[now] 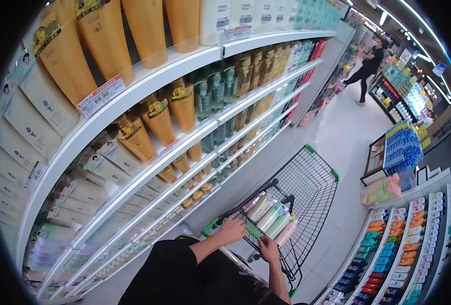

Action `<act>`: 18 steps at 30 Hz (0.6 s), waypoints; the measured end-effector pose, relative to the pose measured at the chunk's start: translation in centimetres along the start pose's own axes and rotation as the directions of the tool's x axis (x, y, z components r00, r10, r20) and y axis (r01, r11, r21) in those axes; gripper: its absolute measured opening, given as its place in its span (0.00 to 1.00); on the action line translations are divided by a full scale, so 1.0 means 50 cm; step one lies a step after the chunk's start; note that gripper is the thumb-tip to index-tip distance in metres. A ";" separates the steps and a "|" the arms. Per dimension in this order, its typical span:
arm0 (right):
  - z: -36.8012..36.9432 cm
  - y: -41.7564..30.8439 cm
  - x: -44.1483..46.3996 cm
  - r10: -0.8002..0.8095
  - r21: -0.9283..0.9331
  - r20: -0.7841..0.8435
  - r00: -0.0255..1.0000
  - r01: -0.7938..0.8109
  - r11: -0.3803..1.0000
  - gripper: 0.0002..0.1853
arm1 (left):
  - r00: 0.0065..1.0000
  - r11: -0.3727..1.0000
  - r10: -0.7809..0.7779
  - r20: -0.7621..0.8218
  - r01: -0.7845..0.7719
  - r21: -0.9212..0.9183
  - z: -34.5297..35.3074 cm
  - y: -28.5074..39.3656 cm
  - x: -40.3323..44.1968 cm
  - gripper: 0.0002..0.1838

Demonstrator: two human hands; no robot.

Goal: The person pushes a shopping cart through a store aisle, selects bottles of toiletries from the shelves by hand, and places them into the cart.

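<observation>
A black wire shopping cart (312, 195) with green corners stands in front of me. My left hand (231, 230) has its fingers curled over the left part of the green cart handle (253, 230). Farther right, my right hand (269, 249) is closed at the same handle, its fingertips partly hidden. Just beyond my hands, several bottles lie side by side in the cart's near section, among them a pale green bottle (269, 218) and a pink bottle (287, 233).
Along the left runs a long white shelf unit (149, 71) with orange tubes (152, 119) and white bottles. Shelves of small colourful bottles (383, 244) curve along the right. A person in black (372, 63) is farther down the tiled aisle (340, 129), near a stack of blue packs (403, 147).
</observation>
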State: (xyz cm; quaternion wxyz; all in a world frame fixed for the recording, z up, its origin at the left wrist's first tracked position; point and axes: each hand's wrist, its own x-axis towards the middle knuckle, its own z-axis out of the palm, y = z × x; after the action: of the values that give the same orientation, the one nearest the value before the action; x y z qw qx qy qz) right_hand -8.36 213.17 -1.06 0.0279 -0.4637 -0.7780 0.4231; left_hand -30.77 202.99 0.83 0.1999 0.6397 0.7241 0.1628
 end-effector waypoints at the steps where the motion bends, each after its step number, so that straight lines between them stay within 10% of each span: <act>1: -0.002 -0.015 -0.005 -0.025 -0.024 -0.073 0.997 0.023 0.999 0.15 | 1.000 1.000 0.026 -0.014 -0.026 0.003 0.002 -0.016 -0.018 0.14; 6: -0.032 -0.072 -0.031 -0.011 0.065 -0.194 0.981 0.024 0.998 0.16 | 0.928 0.982 0.151 -0.340 -0.101 0.161 -0.013 -0.048 -0.034 0.13; 18: 0.007 -0.048 0.073 -0.083 0.067 -0.612 0.786 0.156 0.986 0.10 | 0.941 0.995 0.104 -0.321 -0.101 0.024 -0.045 -0.091 0.098 0.09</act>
State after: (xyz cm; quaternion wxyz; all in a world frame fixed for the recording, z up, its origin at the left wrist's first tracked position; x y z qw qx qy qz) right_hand -12.27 215.15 -0.92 0.3290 -0.5223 -0.7302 0.2928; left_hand -36.32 207.33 0.14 0.0680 0.6420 0.7134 0.2725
